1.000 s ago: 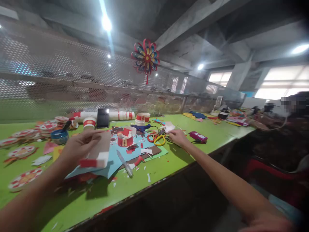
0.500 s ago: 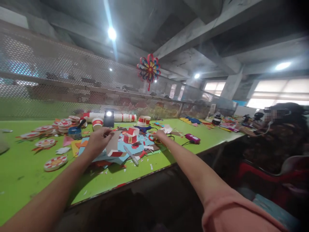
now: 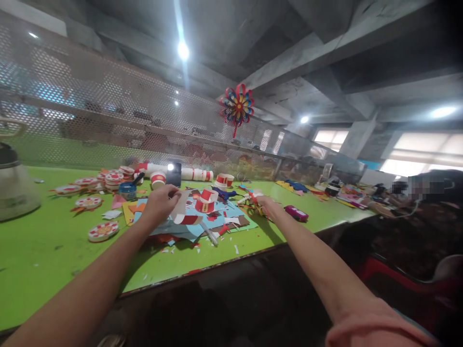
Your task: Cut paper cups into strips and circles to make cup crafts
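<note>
Left hand (image 3: 162, 205), 9 o'clock of cut paper cup (image 3: 205, 203), pinching red-banded paper piece (image 3: 180, 207); right hand (image 3: 265, 204), 3 o'clock, grip indeterminable.

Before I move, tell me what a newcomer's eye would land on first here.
Probably the red, blue and yellow flower, hanging high above the bright green table. Next, the left hand pinching a white and red cutout over blue paper, and the right hand just left of the purple case.

Single head-worn view: from above the near edge of the green flat-topped table (image 3: 68, 260), facing forward and slightly down, forearms close, grey concrete ceiling (image 3: 224, 33) included.
</note>
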{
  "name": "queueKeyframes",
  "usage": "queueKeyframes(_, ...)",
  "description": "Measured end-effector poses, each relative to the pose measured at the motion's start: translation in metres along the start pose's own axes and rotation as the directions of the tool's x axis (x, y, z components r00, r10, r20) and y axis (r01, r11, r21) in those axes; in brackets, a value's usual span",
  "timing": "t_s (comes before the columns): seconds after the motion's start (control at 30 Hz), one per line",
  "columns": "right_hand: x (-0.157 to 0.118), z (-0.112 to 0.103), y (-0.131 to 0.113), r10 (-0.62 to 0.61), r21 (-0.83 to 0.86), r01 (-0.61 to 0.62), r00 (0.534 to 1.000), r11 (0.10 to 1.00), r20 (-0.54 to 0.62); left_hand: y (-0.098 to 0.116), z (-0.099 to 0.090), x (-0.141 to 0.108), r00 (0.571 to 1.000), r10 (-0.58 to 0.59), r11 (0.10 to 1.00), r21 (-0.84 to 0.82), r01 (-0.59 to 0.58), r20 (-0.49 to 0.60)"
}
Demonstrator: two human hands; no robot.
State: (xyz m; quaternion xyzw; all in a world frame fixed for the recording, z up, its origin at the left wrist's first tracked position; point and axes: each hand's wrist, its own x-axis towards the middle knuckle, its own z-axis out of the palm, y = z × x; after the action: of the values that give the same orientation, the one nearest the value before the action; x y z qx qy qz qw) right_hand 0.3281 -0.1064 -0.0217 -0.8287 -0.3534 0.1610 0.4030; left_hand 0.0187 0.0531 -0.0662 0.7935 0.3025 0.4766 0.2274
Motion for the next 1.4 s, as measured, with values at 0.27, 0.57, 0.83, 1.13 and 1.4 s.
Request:
queueKeyframes(0.27,-0.011,-0.026,0.030,-0.193,0.350,0.123,0.966,0.929,0.172,0.009,0.002,-0.002,0.988,-0.134,0.948,-0.281,0.151,0.077)
queueKeyframes(0.57,-0.009,0.005,0.002,-0.512,0.457,0.376,0.830,0.806,0.221,0.031,0.003,-0.014,0.939,-0.255,0.750,-0.565,0.342,0.230)
queueKeyframes(0.83,-0.020,0.064,-0.038,-0.664,0.436,0.511,0.653,0.741,0.363,0.033,-0.005,-0.009,0.920,-0.369,0.618,-0.705,0.349,0.132)
queueKeyframes(1.13,-0.046,0.077,-0.033,-0.726,0.465,0.559,0.556,0.687,0.404,0.039,-0.003,-0.006,0.893,-0.437,0.516,-0.782,0.349,0.110)
queueKeyframes(1.4,-0.064,0.078,-0.025,-0.729,0.421,0.597,0.525,0.683,0.439,0.059,-0.005,-0.022,0.853,-0.449,0.514,-0.704,0.490,0.265)
